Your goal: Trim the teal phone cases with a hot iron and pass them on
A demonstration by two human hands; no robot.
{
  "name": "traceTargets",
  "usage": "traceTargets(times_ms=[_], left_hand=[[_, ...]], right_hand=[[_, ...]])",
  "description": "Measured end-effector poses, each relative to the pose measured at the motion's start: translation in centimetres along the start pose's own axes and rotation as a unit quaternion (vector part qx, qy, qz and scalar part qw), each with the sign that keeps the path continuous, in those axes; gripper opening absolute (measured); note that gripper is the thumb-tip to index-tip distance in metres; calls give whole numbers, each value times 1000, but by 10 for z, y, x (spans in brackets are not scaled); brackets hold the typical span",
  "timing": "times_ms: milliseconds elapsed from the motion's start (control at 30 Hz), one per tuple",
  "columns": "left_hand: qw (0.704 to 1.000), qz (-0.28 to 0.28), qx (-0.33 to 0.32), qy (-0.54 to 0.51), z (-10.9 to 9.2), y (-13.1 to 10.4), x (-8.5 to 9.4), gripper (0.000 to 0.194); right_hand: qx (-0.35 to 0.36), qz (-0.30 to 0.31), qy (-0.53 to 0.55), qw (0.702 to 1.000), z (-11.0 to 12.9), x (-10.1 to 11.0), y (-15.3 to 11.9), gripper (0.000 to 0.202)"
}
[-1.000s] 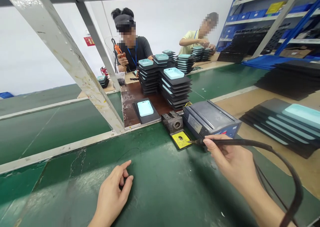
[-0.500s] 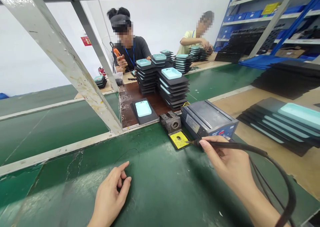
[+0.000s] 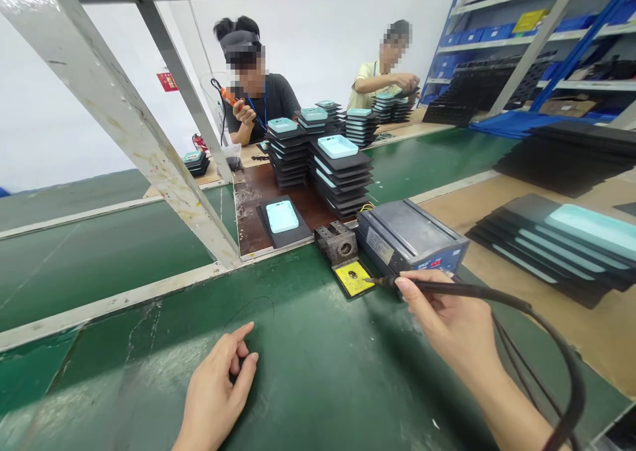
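My right hand (image 3: 450, 325) grips a black soldering iron (image 3: 437, 285) like a pen, its thick black cable (image 3: 556, 345) looping back past my wrist. The iron's tip rests at the edge of a yellow sponge (image 3: 350, 278) in a small metal stand (image 3: 338, 242). Just behind stands the dark blue soldering station (image 3: 407, 236). My left hand (image 3: 218, 388) lies on the green mat (image 3: 322, 371), fingers loosely curled with the forefinger pointing; whether it pinches anything I cannot tell. A thin dark wire (image 3: 253, 302) curves on the mat just beyond it.
A black tray with one teal case (image 3: 281, 216) lies on a brown board beyond the mat. Stacks of black trays topped with teal cases (image 3: 342, 173) stand behind. More trays (image 3: 556, 242) lie at right. Two people work opposite. A white frame post (image 3: 129, 120) slants at left.
The view has shifted slightly. My right hand has nudged the iron's tip a little left onto the sponge's edge. My left hand has stayed on the mat.
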State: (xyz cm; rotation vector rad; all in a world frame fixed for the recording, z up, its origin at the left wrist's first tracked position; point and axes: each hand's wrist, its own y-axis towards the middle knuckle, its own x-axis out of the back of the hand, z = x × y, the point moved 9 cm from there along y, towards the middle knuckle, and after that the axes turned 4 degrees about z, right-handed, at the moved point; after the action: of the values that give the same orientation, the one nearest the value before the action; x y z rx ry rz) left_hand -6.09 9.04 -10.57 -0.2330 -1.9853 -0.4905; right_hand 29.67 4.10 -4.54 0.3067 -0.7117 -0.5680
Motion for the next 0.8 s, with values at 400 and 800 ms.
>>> traceTargets(times_ms=[400, 800], left_hand=[[1000, 6, 12, -7, 4, -2, -1, 35], [999, -6, 7, -40, 19, -3, -2, 40]], right_hand=[[-189, -103, 270, 938, -25, 16, -21, 41], [-425, -80, 676, 596, -32, -17, -53, 52]])
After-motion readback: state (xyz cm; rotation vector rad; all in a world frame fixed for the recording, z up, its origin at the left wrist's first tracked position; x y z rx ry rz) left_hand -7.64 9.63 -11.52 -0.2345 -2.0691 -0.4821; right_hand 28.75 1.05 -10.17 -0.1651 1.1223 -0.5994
